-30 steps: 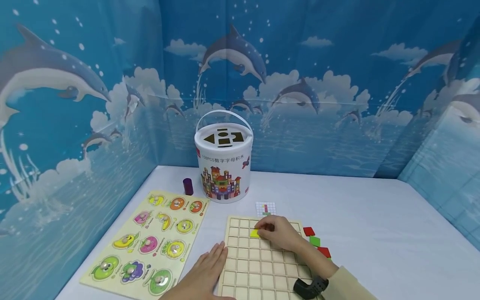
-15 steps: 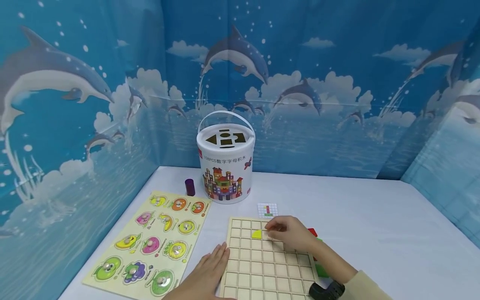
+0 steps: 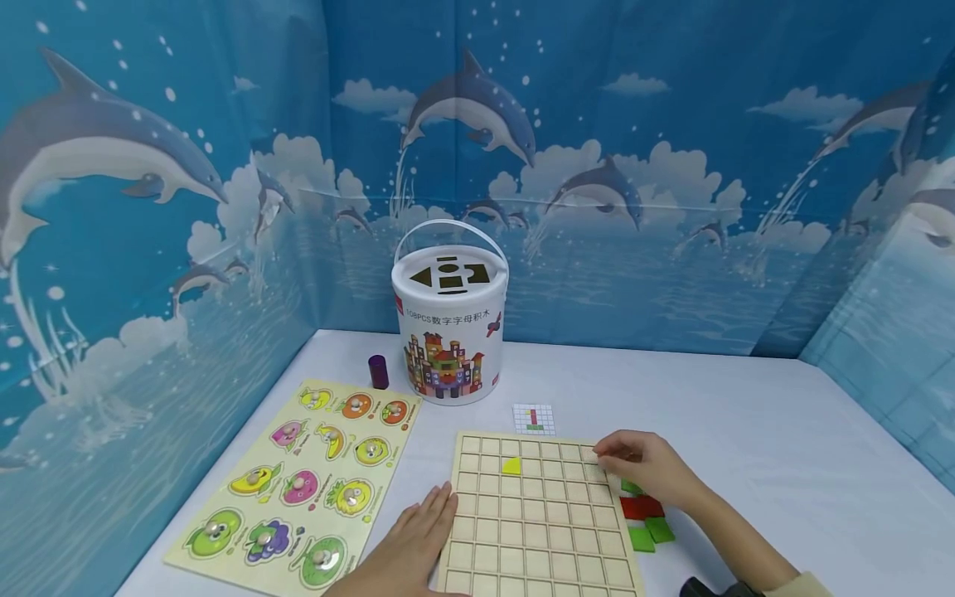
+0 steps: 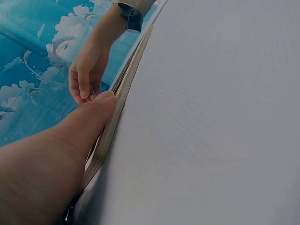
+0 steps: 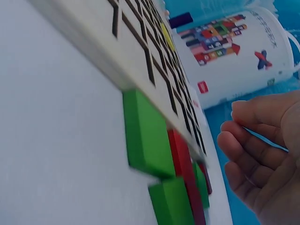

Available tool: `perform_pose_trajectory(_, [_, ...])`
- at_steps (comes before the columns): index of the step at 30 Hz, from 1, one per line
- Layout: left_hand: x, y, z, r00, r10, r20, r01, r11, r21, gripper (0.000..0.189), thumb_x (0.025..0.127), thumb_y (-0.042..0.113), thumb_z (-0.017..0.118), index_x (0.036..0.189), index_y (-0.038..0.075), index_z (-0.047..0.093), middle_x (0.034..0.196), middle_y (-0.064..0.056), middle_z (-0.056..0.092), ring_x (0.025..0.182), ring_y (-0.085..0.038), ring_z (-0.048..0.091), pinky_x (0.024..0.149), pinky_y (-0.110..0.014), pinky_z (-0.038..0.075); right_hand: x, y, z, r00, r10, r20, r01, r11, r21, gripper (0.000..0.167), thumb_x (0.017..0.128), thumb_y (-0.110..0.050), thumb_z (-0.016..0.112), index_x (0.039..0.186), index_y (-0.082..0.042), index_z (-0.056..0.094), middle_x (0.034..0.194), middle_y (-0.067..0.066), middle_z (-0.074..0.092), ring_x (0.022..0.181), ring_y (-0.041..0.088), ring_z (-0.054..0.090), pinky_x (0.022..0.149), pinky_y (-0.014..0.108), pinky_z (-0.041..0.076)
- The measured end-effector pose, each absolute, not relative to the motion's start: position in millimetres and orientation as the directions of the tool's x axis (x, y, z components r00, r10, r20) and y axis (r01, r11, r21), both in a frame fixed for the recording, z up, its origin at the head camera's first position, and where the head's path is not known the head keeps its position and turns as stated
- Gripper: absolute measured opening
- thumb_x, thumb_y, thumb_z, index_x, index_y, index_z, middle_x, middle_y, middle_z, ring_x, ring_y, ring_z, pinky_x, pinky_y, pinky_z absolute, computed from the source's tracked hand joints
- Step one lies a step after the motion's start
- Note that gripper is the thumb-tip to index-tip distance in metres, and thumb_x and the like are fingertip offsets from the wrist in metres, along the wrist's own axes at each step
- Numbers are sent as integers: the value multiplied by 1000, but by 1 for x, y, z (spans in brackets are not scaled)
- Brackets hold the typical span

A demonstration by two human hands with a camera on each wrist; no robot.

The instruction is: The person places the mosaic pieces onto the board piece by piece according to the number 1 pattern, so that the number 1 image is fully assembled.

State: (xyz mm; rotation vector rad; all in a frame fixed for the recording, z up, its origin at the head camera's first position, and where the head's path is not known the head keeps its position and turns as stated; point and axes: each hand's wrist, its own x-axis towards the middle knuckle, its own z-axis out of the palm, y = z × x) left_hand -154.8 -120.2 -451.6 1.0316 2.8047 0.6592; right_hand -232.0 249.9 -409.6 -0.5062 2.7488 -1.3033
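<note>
A wooden grid board (image 3: 537, 514) lies on the white table, with a yellow tile (image 3: 511, 466) with one rounded corner in an upper cell. My left hand (image 3: 410, 539) rests along the board's left edge, its fingers straight; in the left wrist view its thumb (image 4: 101, 105) lies at the board's edge. Over the upper right edge of the board is my right hand (image 3: 645, 464), fingers loosely bent and nothing between them in the right wrist view. Below it, beside the board, lie red tiles (image 3: 643, 507) and green tiles (image 3: 660, 529), some partly hidden by the hand.
A small pattern card (image 3: 533, 419) lies behind the board. On the left is a fruit puzzle board (image 3: 279, 464) with knobbed pieces. A white bucket (image 3: 449, 332) and a purple cylinder (image 3: 378, 372) stand at the back, before a dolphin curtain (image 3: 597, 274).
My right hand has let go of the yellow tile, which stays in its cell, and has moved right to the board's edge by the loose tiles. The left hand stays in place.
</note>
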Motion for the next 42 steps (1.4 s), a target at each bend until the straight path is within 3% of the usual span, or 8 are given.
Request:
perform_pose_trajectory(7, [-154,-120,-452,-769,636,73,601,678,423,109,83,69,58,150,-10,24,157,-26,18,144,-40,20,106,-61,27,-234,268,-416,-988,-146,43,-130,664,-736,17,93,-19,68,105,-8,71,92,-1,69,84,19,56,69,31,47])
perform_pose_trajectory(15, [-155,-120,-450,-784,620,30,568,696,439,110,83,71,56,151,-8,22,159,-23,16,145,-38,17,108,-59,25,-239,281,-430,-996,-71,51,-87,716,-693,25,89,-23,72,108,-6,71,94,1,64,87,21,52,69,33,45])
perform_pose_trajectory(24, [-154,-119,-450,-795,606,27,555,708,437,113,81,74,57,152,-7,21,159,-22,16,146,-36,16,109,-59,24,-240,284,-438,-994,-102,48,-107,732,-673,33,87,-23,74,116,-5,70,105,5,63,91,20,53,76,35,47])
perform_pose_trajectory(42, [-153,-118,-450,-796,604,36,554,705,442,113,80,74,58,151,-7,22,159,-22,16,146,-36,16,109,-59,24,-240,283,-442,-992,-84,90,-123,698,-705,20,86,-13,74,103,-8,64,81,3,54,80,20,49,63,26,42])
